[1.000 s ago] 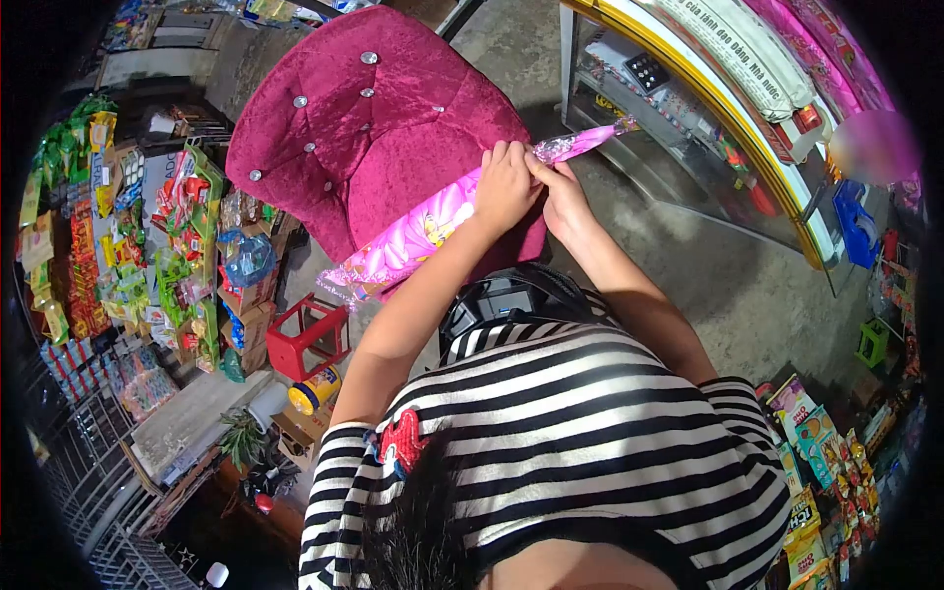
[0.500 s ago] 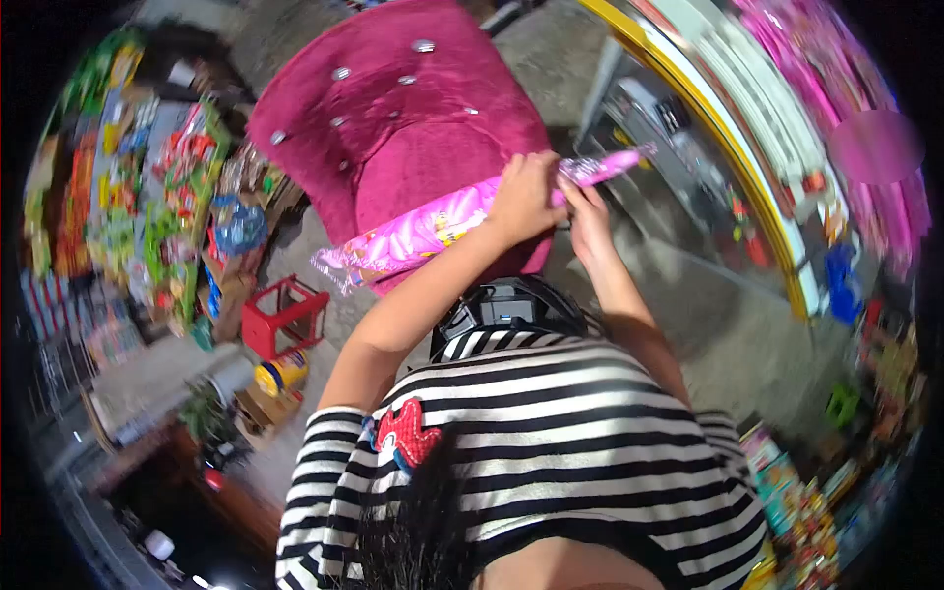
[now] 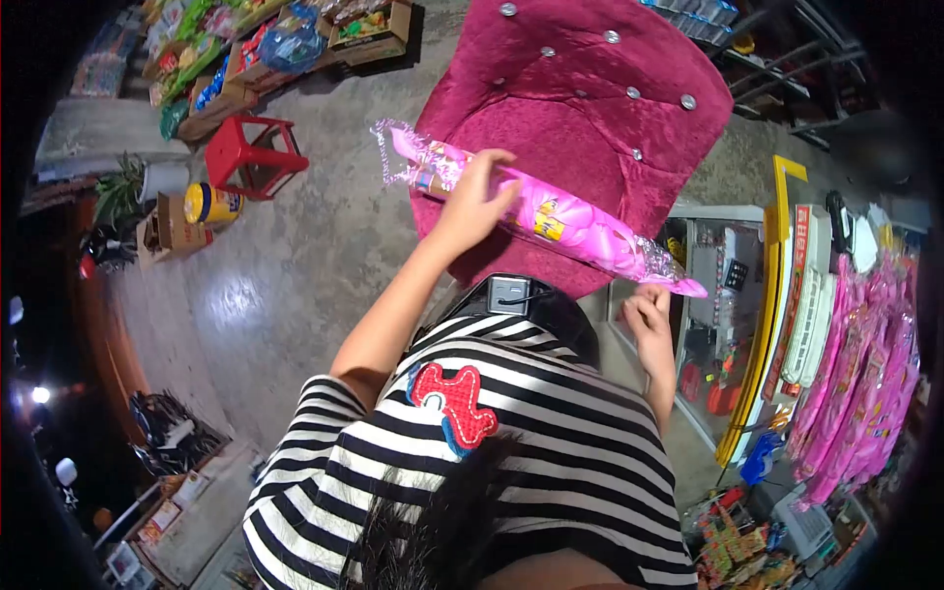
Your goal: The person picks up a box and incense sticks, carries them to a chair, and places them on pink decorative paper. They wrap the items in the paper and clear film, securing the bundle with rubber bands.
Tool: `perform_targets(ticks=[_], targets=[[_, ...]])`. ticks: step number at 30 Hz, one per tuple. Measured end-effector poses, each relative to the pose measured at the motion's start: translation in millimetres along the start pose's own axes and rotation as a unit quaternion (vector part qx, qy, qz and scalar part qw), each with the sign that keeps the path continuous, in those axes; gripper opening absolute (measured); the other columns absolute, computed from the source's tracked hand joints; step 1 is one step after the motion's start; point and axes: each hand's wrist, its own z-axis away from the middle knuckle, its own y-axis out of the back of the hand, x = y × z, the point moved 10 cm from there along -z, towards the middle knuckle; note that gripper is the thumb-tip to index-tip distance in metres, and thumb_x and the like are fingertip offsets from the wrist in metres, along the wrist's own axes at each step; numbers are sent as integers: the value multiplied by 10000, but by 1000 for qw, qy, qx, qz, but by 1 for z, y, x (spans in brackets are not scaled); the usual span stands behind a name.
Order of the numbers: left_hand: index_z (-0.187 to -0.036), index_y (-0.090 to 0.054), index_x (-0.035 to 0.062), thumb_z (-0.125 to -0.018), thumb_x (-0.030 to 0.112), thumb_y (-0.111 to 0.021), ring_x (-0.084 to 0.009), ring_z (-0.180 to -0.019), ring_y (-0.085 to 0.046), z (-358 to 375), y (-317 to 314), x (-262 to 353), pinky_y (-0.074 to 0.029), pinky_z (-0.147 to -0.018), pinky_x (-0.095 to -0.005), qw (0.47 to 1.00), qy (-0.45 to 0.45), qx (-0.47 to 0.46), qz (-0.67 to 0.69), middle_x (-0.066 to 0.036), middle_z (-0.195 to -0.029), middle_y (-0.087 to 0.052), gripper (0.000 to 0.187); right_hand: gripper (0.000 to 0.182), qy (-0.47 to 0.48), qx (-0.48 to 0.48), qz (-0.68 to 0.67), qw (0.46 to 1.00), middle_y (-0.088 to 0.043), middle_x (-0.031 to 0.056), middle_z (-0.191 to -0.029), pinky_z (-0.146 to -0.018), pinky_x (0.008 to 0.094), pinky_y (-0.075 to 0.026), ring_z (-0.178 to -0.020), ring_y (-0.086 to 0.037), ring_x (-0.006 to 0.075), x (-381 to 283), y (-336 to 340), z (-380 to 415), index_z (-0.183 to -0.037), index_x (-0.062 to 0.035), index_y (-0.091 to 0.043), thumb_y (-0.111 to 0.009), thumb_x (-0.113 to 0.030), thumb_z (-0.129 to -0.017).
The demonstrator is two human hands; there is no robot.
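A long pink package (image 3: 580, 224) in clear shiny wrap slants down to the right in front of a magenta tufted chair (image 3: 560, 138). My left hand (image 3: 474, 205) grips its left part, thumb and fingers bent around it. Yellow printed figures show on the wrap to the right of that hand. At the package's narrow right end is my right hand (image 3: 649, 317), fingers curled together against the lower edge of the tip; what lies between those fingers is mostly hidden.
A red stool (image 3: 236, 155), a yellow bucket (image 3: 212, 204) and boxes of goods (image 3: 369, 34) stand on the left. To the right are a yellow-edged glass case (image 3: 752, 393) and hanging pink packages (image 3: 855, 383). A black device (image 3: 508, 293) sits at the waist.
The view has turned, so the chair appears further right. The package now slants down to the right instead of up. My hands have moved apart, the left one toward its left end.
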Motion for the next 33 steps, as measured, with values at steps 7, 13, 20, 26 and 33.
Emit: perform_targets(ticks=[7,13,20,26,33], targets=[[-1227,-414,-13,-804,37,-673,-166,-902,-573,75,96,-133,-518,-736,-276,892,238,324,207,-119,-1040,-534,499,161,-13,-67,-97,993,-560,12,-668,-605,247,-432,-629,-525,87,-41,-93,-139,-956,8,-616,-549,-139,-950],[-1171,-520,6,-879,183,-685,-169,-1014,-596,72,54,-168,-505,-873,-305,762,345,90,541,-85,-1113,-609,379,260,-68,-85,-5,994,-600,57,-665,-654,292,-488,-651,-601,146,-2,-142,-235,-1014,-23,-421,-639,-91,-888],[-1091,-585,45,-834,346,-735,-117,-985,-566,52,49,-181,-488,-863,-309,761,355,111,531,-12,-1020,-609,423,541,88,0,256,963,-583,216,-1143,-965,413,-421,-1106,-544,350,-61,-163,-243,-1191,21,-516,-755,-224,-772],[-1016,-634,38,-812,597,-649,-123,-828,-633,36,54,-199,-528,-737,-253,836,370,-4,406,-43,-933,-640,596,502,-17,-251,-2,968,-613,175,-1172,-951,317,-435,-1093,-577,222,-71,-284,-246,-1200,72,-547,-642,-319,-901],[-943,-593,36,-830,397,-722,-89,-597,-591,29,61,-211,-471,-507,-189,802,374,17,465,-20,-794,-599,400,557,-148,-272,-4,951,-600,104,-1019,-802,274,-462,-922,-572,167,-60,-325,-280,-1187,34,-470,-746,-220,-775]])
